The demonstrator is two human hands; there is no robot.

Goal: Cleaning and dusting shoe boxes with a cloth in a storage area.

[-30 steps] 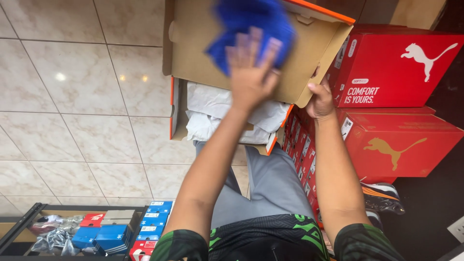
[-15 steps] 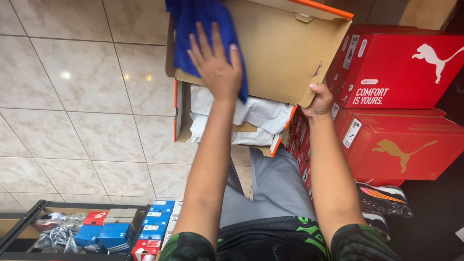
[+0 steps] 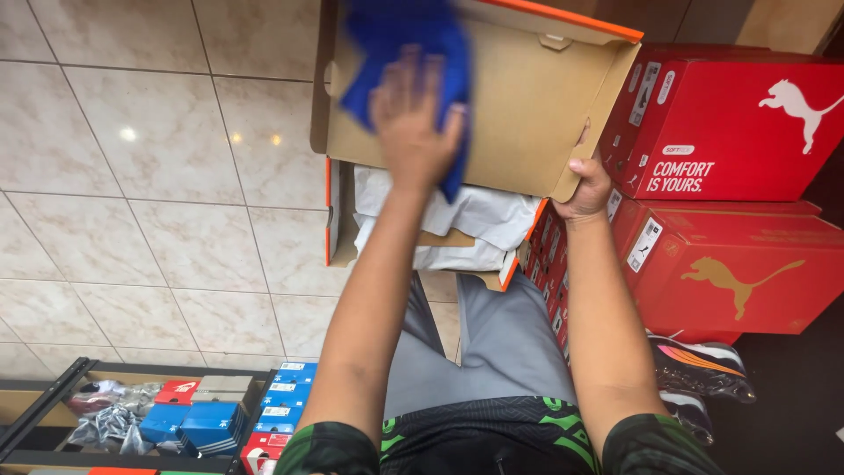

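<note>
Cloth pressed to raised box lid.
Left hand (image 3: pixel 413 132) lies flat, pressing blue cloth (image 3: pixel 396 44) against lid (image 3: pixel 519 105) interior. Right hand (image 3: pixel 589 186) grips the lid's lower corner above the open box (image 3: pixel 343 229).

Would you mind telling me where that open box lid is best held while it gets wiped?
Probably at its near right corner, from the right side: the lid stands tilted open, its folded rim gives an edge to pinch, and the right hand already has its grip there, clear of the blue cloth.
</note>
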